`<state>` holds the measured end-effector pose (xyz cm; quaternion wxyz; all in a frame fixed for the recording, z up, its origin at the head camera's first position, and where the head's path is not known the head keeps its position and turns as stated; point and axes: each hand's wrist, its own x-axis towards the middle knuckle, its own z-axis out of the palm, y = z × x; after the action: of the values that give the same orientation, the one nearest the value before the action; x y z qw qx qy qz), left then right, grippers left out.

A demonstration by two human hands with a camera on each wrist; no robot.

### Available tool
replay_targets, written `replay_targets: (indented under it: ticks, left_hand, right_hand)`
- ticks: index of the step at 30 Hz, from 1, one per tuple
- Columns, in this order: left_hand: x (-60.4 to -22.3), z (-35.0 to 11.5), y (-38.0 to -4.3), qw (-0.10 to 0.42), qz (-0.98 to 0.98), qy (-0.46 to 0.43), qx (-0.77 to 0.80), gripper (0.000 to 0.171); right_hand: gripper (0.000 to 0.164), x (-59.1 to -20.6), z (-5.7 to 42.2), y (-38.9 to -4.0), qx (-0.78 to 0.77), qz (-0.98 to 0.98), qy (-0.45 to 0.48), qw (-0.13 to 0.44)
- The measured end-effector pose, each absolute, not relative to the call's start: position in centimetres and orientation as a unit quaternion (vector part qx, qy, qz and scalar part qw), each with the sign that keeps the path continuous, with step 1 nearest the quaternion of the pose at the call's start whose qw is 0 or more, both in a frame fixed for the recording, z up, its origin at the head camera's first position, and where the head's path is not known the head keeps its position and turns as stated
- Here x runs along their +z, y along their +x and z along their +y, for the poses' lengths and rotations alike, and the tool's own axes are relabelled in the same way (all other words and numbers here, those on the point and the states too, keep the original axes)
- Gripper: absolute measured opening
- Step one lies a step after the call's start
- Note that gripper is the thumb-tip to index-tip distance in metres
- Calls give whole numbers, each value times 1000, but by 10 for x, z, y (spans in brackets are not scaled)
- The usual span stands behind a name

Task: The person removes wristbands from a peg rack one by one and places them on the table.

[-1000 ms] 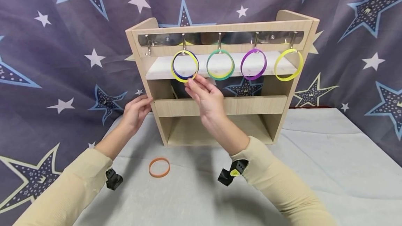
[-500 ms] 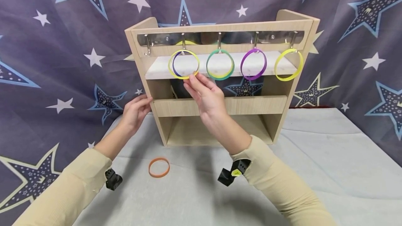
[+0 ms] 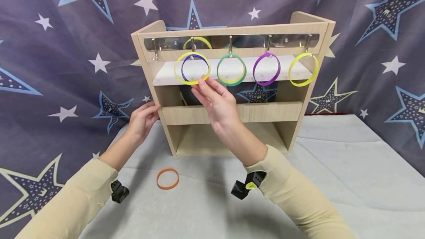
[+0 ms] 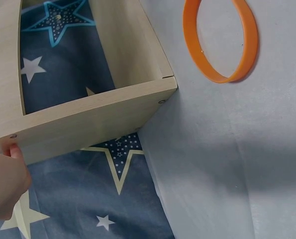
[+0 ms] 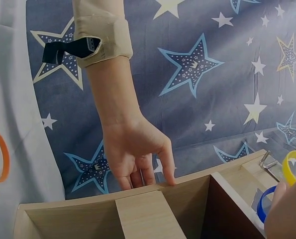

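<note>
My right hand [image 3: 219,102] pinches the lower rim of a yellow silicone wristband [image 3: 176,70] between thumb and fingers. Behind it, a dark blue wristband [image 3: 182,70] hangs from the second hook [image 3: 192,44] from the left. The yellow band stands in front of the blue one; whether it touches the hook cannot be told. My left hand [image 3: 142,120] rests its fingertips against the left side panel of a wooden shelf [image 3: 186,115]; the right wrist view shows its thumb at the panel's edge. An orange wristband [image 3: 167,187] lies on the table, also visible in the left wrist view.
A green-and-yellow band [image 3: 245,70], a purple band [image 3: 279,71] and another yellow band [image 3: 317,70] hang on the hooks to the right. The leftmost hook [image 3: 155,50] holds no band. A grey cloth [image 3: 332,180] covers the table; a starred curtain [image 3: 109,62] hangs behind.
The yellow wristband has moved left and toward me, away from the blue one, in my right hand's grip. Its reflection shows more fully in the metal strip. My left hand stays put.
</note>
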<state>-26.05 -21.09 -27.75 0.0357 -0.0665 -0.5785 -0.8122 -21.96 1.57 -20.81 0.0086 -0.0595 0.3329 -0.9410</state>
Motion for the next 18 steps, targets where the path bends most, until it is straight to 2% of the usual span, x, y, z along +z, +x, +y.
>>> replay_targets:
  ticks: [8, 14, 18]
  left_hand:
    - [-279, -211, -262, 34, -575, -65, -815, 19]
    - [-279, -211, -262, 34, -575, -66, -815, 18]
    - [-279, -211, -262, 35, -573, -67, -816, 19]
  right_hand:
    - [19, -216, 19, -214, -932, 353, -84, 12]
    - [12, -226, 24, -214, -921, 377, -94, 28]
    - [13, -236, 25, -213, -917, 385, -100, 34]
